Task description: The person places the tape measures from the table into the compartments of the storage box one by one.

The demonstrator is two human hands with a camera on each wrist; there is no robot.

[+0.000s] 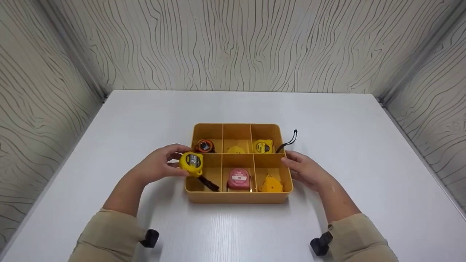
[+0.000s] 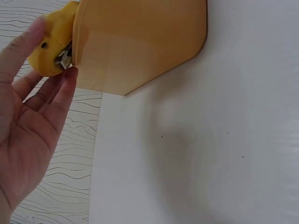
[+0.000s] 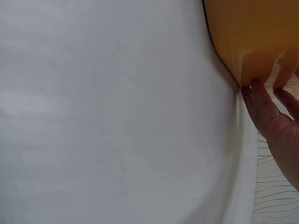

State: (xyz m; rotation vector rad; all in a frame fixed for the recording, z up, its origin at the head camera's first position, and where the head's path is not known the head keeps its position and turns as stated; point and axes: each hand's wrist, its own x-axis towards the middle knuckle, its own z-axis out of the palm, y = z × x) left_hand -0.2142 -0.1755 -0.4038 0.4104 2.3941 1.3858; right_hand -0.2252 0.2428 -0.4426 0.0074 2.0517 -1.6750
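Note:
My left hand [image 1: 154, 165] holds a yellow tape measure [image 1: 190, 163] between thumb and fingers at the box's left rim. Its black strap hangs into the front left compartment. In the left wrist view, the same tape measure [image 2: 49, 46] is beside the box wall [image 2: 140, 37]. At the other side, my right hand [image 1: 309, 171] touches the right wall of the tan six-compartment box [image 1: 238, 197]. Fingertips [image 3: 256, 86] rest against that wall in the right wrist view. Inside the box, a pink tape measure [image 1: 239, 178] sits front middle and a yellow-orange wedge-shaped one [image 1: 271, 184] front right.
The back row has an orange-and-black tape measure [image 1: 205, 146] at left, a partly hidden yellow thing [image 1: 236, 150] in the middle, and a yellow tape measure [image 1: 263, 146] at right. A black strap [image 1: 289, 140] loops over the right rim. The white table [image 1: 233, 233] meets patterned walls.

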